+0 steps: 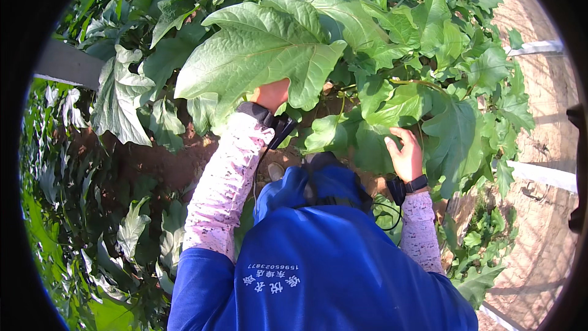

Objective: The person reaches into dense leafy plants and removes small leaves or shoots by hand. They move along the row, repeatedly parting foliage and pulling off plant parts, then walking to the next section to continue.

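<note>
Broad lobed leaves of what look like eggplant plants fill the view before me. My left hand (272, 95) reaches in beneath a large pale green leaf (262, 50), which hides its fingers, so what it touches cannot be seen. My right hand (406, 154) is at the lower edge of the foliage, thumb and fingers apart, beside a green leaf (374, 147); nothing shows in its grasp. Each wrist carries a black strap with a dark device and a cable.
A grey beam (69, 63) juts in at the left among more plants. Brown soil (161, 161) shows between the rows. At the right, white bars (542, 177) cross a pale, sunlit earthen surface (533, 124).
</note>
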Tool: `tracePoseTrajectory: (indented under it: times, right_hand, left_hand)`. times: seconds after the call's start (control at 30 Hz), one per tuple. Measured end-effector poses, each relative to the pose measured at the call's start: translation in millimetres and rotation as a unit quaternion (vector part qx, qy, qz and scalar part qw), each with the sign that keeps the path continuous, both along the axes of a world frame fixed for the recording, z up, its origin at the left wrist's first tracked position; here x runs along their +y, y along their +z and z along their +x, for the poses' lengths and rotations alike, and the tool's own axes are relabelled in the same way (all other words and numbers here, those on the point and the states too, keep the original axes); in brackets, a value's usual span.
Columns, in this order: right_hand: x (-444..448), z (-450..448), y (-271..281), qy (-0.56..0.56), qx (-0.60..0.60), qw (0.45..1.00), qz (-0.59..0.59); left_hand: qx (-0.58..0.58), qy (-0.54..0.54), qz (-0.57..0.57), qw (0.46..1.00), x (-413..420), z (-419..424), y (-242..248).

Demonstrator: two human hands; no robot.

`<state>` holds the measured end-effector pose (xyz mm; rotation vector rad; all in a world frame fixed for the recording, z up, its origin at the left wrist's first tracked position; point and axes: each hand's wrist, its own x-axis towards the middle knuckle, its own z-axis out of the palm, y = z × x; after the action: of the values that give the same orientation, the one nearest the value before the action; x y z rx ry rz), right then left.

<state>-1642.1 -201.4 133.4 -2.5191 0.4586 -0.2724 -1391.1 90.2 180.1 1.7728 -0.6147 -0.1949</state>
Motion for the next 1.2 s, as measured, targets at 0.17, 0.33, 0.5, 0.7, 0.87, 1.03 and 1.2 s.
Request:
tracePoseTrajectory:
  times: [0.17,0.33,0.5,0.7,0.87,1.03,1.2]
  right_hand:
    - [29,52,-16,0.094,0.08,0.99,0.066]
    - [92,161,-47,0.163,-0.131,0.921,0.328]
    - [125,280,-51,0.255,-0.234,0.938,-0.034]
    - [133,318,-127,0.279,0.127,0.948,-0.083]
    - [139,288,-165,0.294,0.331,0.888,-0.121]
    - [155,275,-164,0.217,0.266,0.938,-0.039]
    - [198,259,-171,0.142,0.251,0.958,-0.005]
  left_hand:
    - [-0.15,-0.156,-0.065,0.974,-65,-29,9]
    - [-0.207,-0.218,0.052,0.952,-111,-43,15]
    - [-0.212,-0.267,0.071,0.937,-118,-20,32]
    - [-0.102,-0.229,-0.014,0.968,-61,37,28]
    - [0.087,-0.024,-0.146,0.985,58,116,13]
    - [0.08,-0.045,0.029,0.995,122,237,-55]
    - [-0.029,-0.219,0.313,0.924,138,267,-164]
